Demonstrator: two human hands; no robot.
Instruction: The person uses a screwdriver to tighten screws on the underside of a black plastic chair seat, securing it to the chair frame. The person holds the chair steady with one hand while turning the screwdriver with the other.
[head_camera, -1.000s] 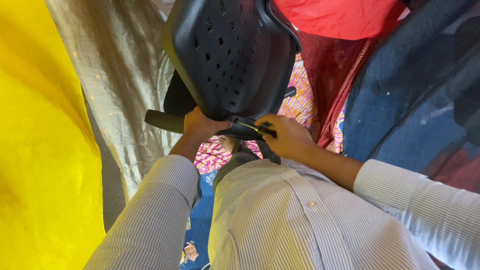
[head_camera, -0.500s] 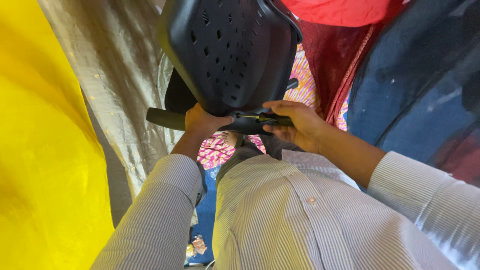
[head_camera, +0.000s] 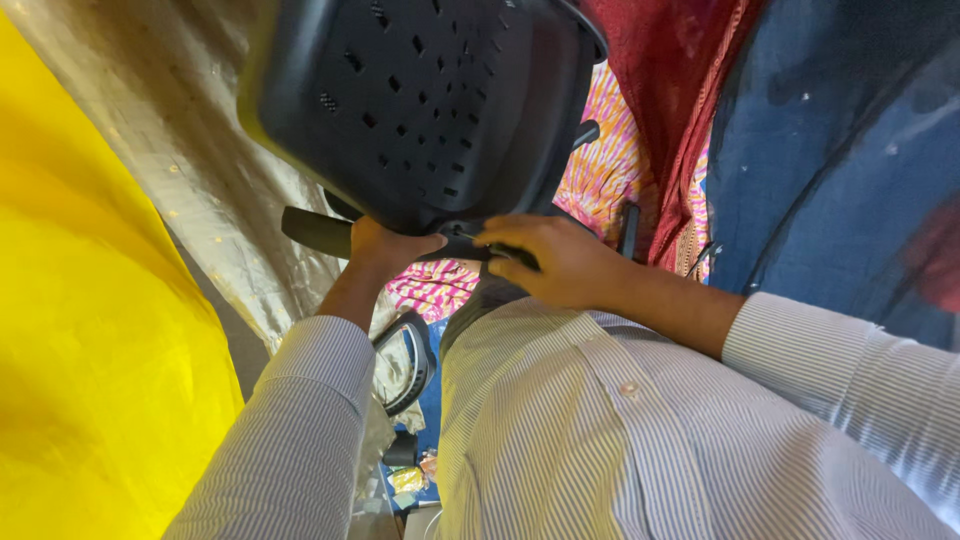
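Yellow cloth (head_camera: 90, 400) and beige fabric (head_camera: 200, 170) hang around me. My left hand (head_camera: 385, 248) and right hand (head_camera: 555, 258) grip the black perforated seat shell's (head_camera: 420, 110) lower edge against my chest; I'd keep both grips firm and level.

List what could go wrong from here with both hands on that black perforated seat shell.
1. The seat shell is held up only at its lower edge by the left hand and right hand; most of it sits beyond them, so it may tip.
2. The right hand's fingers wrap a black bar under the shell and might get pinched.
3. Hanging fabrics crowd in: the beige cloth and red cloth could snag on the shell.
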